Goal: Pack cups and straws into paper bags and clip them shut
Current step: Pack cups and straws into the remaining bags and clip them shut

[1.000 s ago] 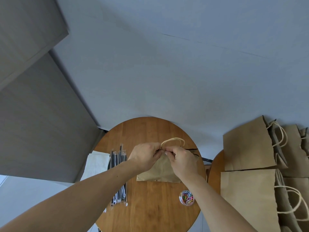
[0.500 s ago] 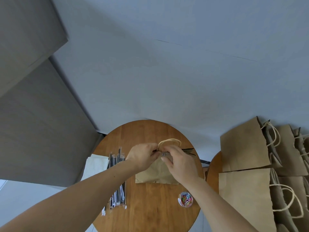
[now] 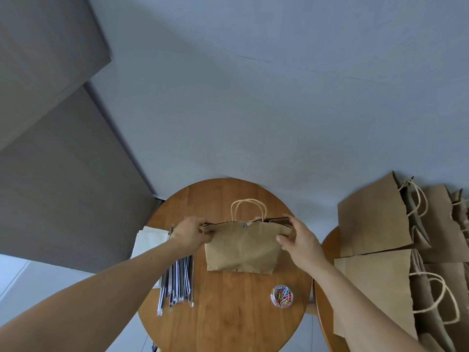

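Head view: a round desk (image 3: 228,316) of warm, grained wood stands by a plain pale wall (image 3: 253,110), with flat grey panels (image 3: 63,186) to the left. At its middle sits a creased brown paper bag (image 3: 241,250). The bag's top is pressed flat, with a small metal clip (image 3: 244,226) at mid-rim and twisted cord handles (image 3: 248,200) arching above. The left hand (image 3: 189,236) pinches the bag's left top corner and the right hand (image 3: 299,243) pinches the right one. Wrapped straws (image 3: 177,280) lie bundled left of the bag. A clear round tub (image 3: 281,295) of coloured clips sits nearer, to the right. Spare bags (image 3: 373,217) lie flat on a second desk (image 3: 323,288).
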Available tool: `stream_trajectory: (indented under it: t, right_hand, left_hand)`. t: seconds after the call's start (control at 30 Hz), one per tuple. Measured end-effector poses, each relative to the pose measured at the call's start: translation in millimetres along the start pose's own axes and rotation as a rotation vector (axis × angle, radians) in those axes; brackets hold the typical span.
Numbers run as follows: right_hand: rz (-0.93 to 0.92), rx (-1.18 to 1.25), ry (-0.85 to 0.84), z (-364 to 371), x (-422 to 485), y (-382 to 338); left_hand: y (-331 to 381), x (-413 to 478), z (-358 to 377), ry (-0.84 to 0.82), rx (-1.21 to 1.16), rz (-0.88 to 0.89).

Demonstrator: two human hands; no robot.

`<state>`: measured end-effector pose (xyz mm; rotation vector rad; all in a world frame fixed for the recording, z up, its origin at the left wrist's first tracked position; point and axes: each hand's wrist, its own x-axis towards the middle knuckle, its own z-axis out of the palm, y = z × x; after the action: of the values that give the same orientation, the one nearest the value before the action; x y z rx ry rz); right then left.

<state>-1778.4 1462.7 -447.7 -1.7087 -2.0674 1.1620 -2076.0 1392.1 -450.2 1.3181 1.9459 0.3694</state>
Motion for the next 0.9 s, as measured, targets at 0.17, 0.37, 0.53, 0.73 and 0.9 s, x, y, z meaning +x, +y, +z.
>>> stream_trajectory:
  t: [0.17, 0.37, 0.53, 0.73, 0.9]
  right_hand:
    - [0.027, 0.024, 0.032, -1, 6, 2]
    - [-0.019, 0.215, 0.114, -6, -7, -17]
    - [-0.129, 0.319, 0.252, -20, -21, -66]
    - [-0.285, 0.395, 0.458, -27, -43, -160]
    - [-0.408, 0.456, 0.59, -28, -66, -250]
  left_hand:
    - [1, -12, 5, 0.033, -0.086, -0.072]
    - [9, -41, -9, 0.121, -0.248, -0.034]
    - [22, -70, -50, 0.209, -0.573, 0.002]
    - [30, -111, -115, 0.379, -0.871, 0.079]
    - [23, -159, -179, 0.542, -0.866, 0.22]
